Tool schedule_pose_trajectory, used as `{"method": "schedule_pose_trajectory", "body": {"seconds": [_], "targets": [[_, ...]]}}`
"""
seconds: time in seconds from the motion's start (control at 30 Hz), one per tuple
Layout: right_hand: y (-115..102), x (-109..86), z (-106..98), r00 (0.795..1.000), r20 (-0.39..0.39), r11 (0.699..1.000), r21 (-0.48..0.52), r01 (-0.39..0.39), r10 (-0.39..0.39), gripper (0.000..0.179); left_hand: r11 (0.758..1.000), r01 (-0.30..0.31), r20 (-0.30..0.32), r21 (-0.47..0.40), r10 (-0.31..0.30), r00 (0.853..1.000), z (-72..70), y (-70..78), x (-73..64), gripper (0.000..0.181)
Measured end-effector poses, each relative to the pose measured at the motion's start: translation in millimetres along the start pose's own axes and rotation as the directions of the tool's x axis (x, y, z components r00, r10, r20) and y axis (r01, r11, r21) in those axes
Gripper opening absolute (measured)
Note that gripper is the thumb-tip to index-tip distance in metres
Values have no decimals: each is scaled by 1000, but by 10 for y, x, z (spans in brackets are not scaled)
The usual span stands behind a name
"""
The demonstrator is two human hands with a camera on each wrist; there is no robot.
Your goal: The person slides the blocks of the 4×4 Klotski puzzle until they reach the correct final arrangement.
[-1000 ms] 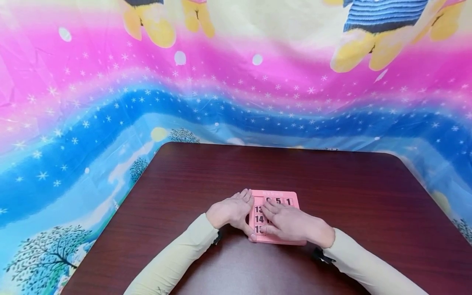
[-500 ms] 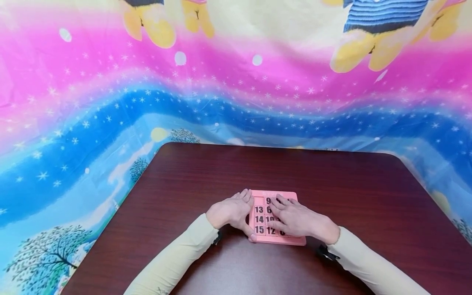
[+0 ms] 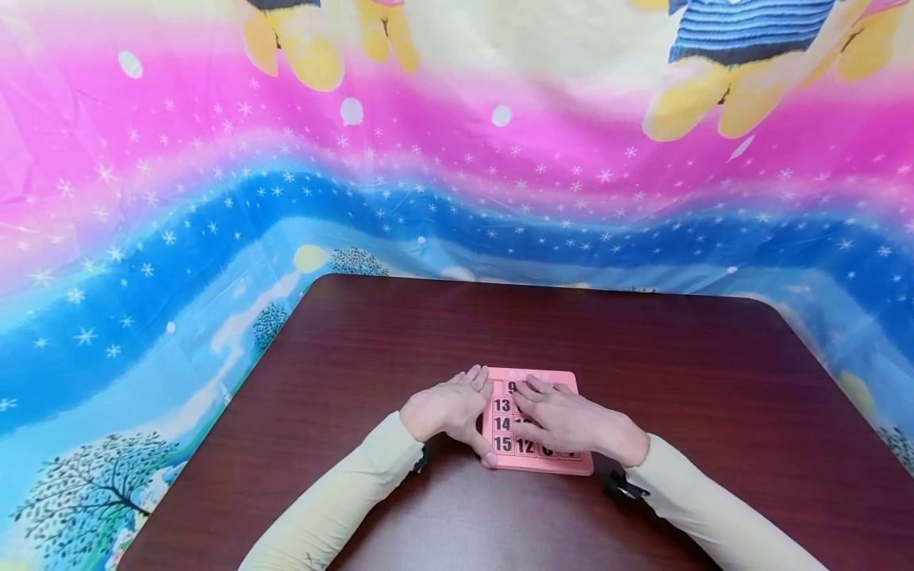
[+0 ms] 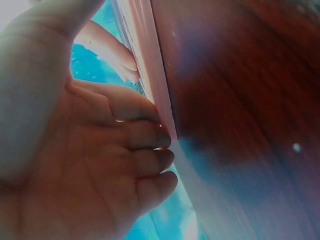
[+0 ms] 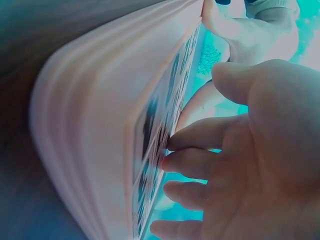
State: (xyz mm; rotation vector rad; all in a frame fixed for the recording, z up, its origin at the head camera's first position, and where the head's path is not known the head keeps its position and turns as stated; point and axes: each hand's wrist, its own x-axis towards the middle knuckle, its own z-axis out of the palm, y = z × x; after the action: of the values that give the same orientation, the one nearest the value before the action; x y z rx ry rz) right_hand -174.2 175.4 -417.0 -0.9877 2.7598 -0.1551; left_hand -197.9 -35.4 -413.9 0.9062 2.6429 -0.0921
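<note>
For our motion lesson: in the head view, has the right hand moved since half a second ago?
Yes, the right hand moved slightly leftward against the table.

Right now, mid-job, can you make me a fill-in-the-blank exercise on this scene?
The number puzzle is ____ in colour.
In the head view, just below tile 14 is tile ____.
The hand over the tiles is the person's ____ hand.
The puzzle lies flat on the ____.

Missing words: pink; 15; right; table.

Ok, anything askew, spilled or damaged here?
Nothing stands out: the pink sliding number puzzle lies flat on the brown table, and no spill or damage shows, though the right hand partly covers its tiles.
</note>
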Motion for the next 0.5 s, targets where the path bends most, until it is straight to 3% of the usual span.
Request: {"method": "schedule_pose_trajectory", "body": {"seconds": [0.5], "targets": [[-80, 105, -2, 998, 57, 1000, 4, -25, 25, 68, 1000, -10, -5, 25, 10, 1000, 6, -1, 6, 125]]}}
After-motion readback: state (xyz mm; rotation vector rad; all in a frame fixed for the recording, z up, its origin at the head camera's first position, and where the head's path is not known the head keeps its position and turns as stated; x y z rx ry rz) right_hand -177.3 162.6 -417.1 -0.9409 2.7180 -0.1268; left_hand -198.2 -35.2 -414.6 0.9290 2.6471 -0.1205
